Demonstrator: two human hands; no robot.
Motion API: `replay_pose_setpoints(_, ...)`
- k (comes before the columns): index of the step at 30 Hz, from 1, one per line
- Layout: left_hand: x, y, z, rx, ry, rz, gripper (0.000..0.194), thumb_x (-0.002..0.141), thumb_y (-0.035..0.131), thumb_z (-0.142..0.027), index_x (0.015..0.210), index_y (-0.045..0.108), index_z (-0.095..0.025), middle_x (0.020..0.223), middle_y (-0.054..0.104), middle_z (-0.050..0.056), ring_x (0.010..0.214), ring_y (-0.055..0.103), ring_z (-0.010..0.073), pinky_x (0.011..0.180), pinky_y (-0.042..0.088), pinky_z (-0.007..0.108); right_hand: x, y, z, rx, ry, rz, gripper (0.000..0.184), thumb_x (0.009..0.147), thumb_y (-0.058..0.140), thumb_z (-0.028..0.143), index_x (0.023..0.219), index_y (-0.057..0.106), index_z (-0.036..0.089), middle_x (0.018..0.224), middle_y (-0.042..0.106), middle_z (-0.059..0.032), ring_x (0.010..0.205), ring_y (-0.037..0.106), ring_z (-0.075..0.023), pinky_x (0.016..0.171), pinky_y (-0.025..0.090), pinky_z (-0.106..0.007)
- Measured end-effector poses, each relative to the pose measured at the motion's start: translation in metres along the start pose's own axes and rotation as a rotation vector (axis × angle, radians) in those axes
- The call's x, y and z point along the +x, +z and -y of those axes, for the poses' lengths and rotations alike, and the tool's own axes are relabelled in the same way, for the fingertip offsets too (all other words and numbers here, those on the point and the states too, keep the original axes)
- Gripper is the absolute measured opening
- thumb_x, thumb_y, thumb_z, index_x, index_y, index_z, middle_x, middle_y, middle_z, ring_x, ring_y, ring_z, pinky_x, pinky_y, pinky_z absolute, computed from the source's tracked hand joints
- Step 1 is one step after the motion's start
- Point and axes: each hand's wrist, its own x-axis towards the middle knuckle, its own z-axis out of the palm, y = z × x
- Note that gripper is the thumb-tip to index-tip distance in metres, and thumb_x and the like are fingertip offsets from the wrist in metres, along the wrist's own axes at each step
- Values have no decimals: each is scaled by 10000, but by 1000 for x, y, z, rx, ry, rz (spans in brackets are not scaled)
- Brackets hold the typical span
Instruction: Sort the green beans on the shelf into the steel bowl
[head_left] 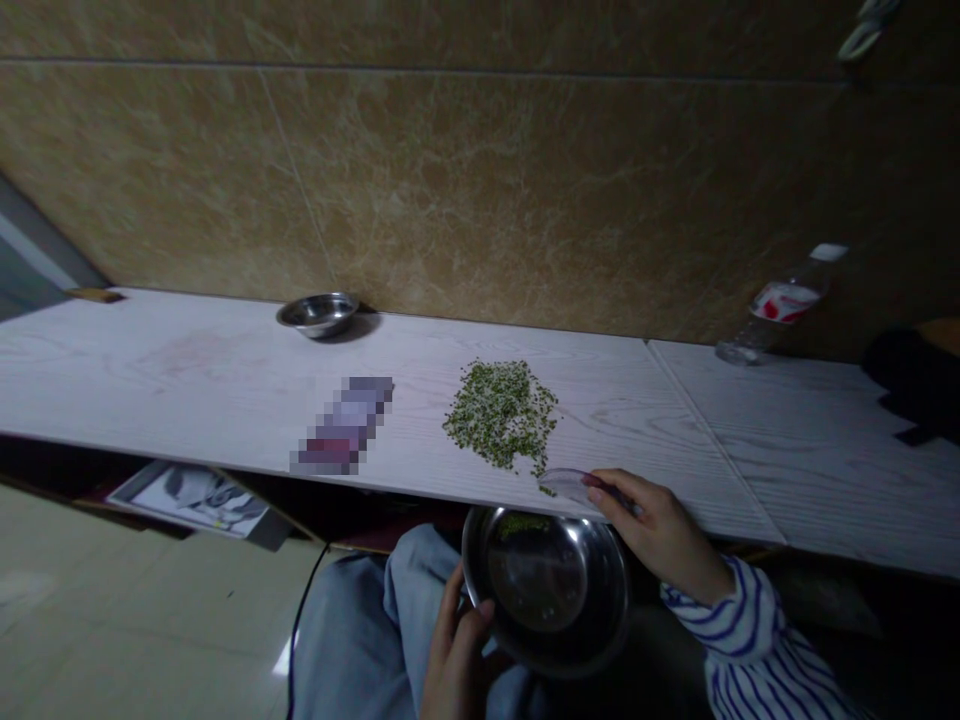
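My left hand (466, 632) grips the rim of a steel bowl (544, 590), which is tilted below the counter's front edge, over my lap. Some green beans (523, 524) lie inside the bowl. A clear plastic spoon or scoop (562, 483) is in my right hand (649, 515), its fingers closed round the dark handle. The tool's end rests on the counter beside a few beans near the edge. Behind it, a loose pile of small green beans (501, 412) is spread on the white wood-grain counter (600, 400).
A small steel bowl (319, 315) stands by the wall, with a blurred-out flat object (345, 425) nearer the front. A plastic bottle (780, 305) and a dark item (915, 385) are at the right. Below the counter, an open drawer (199, 503) juts out at the left.
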Motion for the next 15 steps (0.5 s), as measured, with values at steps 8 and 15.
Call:
replay_pose_setpoints(8, 5, -4, 2, -6, -25, 10, 848, 641, 751, -364, 1421, 449, -221, 1173, 699, 148, 1069, 656, 342, 687, 532, 349, -6, -1, 11, 12, -40, 90, 212, 939, 552, 351, 964, 730, 240, 903, 772, -41, 835, 722, -195, 777, 582, -288)
replay_pose_setpoints(15, 7, -5, 0, -39, -51, -2, 944, 593, 777, -375, 1454, 422, -222, 1187, 706, 156, 1067, 656, 364, 751, 537, 397, -4, -5, -3, 54, 101, -72, 254, 901, 584, 422, 959, 736, 227, 939, 791, -68, 867, 742, -235, 786, 603, -324)
